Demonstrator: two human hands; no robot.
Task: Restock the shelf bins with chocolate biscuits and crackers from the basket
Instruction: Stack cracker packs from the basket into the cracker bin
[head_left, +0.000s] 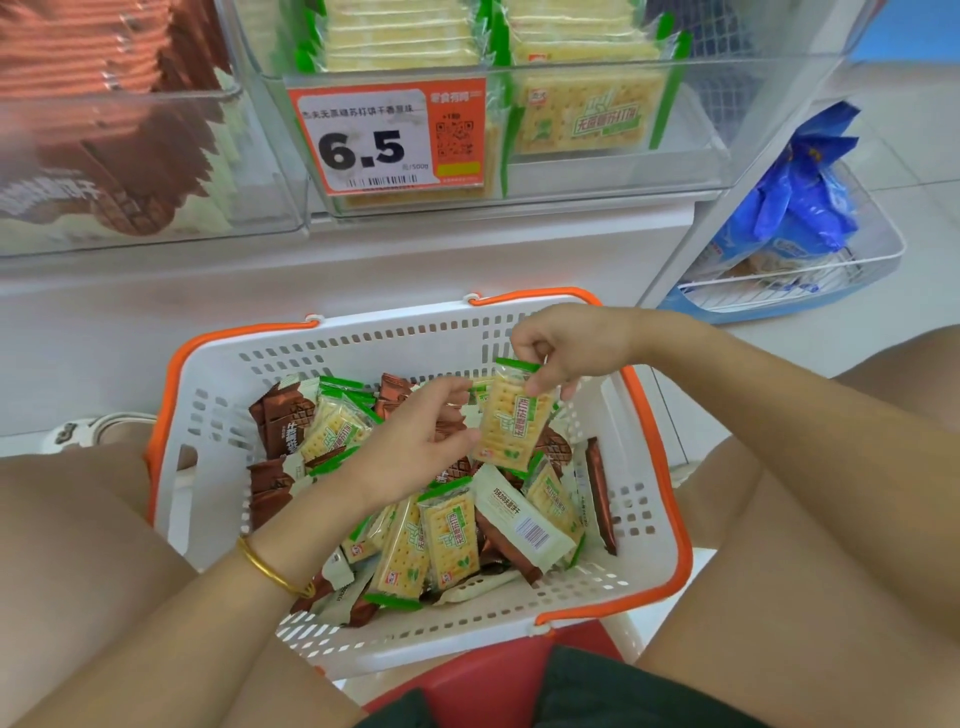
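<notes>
An orange-bordered price label (387, 137) reads 6.5 in bold black, with a QR code to the right of the figure and a barcode along its lower edge. At the far right a white wire basket (769, 278) sits on a blue base (748, 312) and holds crumpled blue packets (800, 192). Pale floor tiles (909, 130) lie behind it. At the left edge a white sandal (88, 428) rests on the floor. A gold bangle (270, 569) circles a wrist. At the bottom, a red stool (467, 675) shows beside dark shorts (623, 696).
</notes>
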